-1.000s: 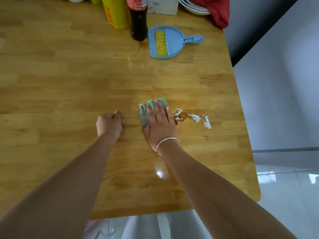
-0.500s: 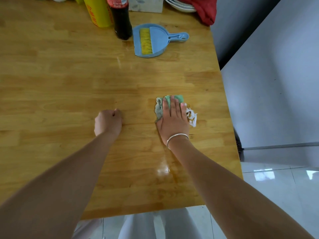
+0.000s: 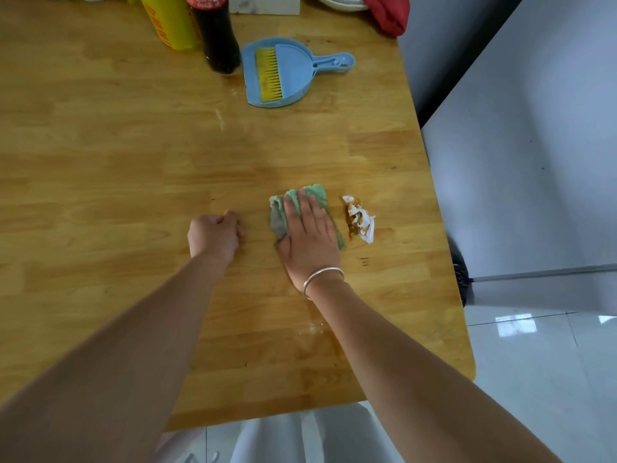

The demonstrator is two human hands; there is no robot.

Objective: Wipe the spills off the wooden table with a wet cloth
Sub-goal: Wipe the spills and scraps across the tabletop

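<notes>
Head view: the right hand (image 3: 309, 235) presses flat, fingers straight, on a green cloth (image 3: 317, 195) on the wooden tabletop (image 3: 100, 162). The left hand (image 3: 215, 237) rests clenched, holding nothing. A brown-stained paper scrap (image 3: 360, 222) lies just right of the cloth.

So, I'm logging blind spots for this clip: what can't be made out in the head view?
Head view:
Hidden by the green cloth and right hand: the table beneath them.
Cut off by the top edge: dark bottle, yellow container, white dishes, red cloth.
Too small to identify: dark marks near the soiled tissue.
</notes>
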